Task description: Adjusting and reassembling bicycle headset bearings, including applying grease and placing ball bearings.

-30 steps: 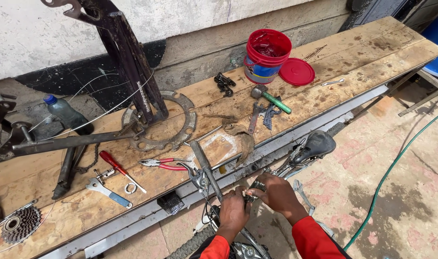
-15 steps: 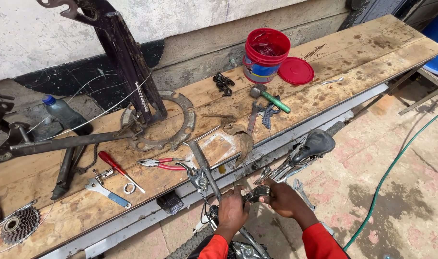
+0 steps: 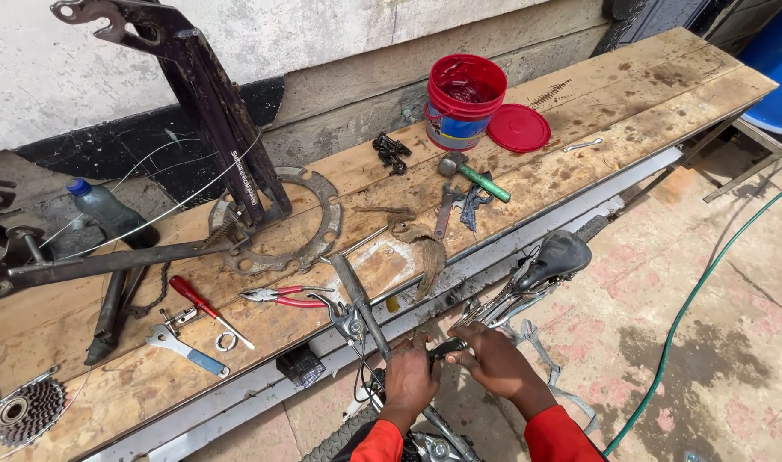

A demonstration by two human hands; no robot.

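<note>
1. At the far left of the wooden workbench (image 3: 579, 162), a gear cluster (image 3: 27, 412) lies near the near edge, with a plastic bottle (image 3: 109, 214) farther back against the wall.
2. A dark bicycle frame part (image 3: 211, 111) stands upright on a flat metal ring (image 3: 310, 231), rising well above the bench top.
3. Near the bench's near edge lie a blue-handled wrench (image 3: 186, 352), a red-handled screwdriver (image 3: 204, 306) and red-handled pliers (image 3: 284, 297), all close together and just left of the hands.
4. The left hand (image 3: 408, 376) is clenched around the bicycle's handlebar stem area, below the bench edge; a grey handlebar grip (image 3: 357, 299) slants up over the bench beside it.
5. The right hand (image 3: 498, 364) grasps a small dark tool (image 3: 449, 348) that sits between the two hands, touching both.
6. Just right of the hands, the black saddle (image 3: 558, 257) rests against the metal rail along the bench's near edge, crowding that side.
7. Farther back, a green-handled hammer (image 3: 475, 175), a red bucket (image 3: 464, 103) and its red lid (image 3: 518, 128) stand well apart from the hands.
8. To the right, a green hose (image 3: 690, 316) curves across the stained floor, which lies open beyond it.
</note>
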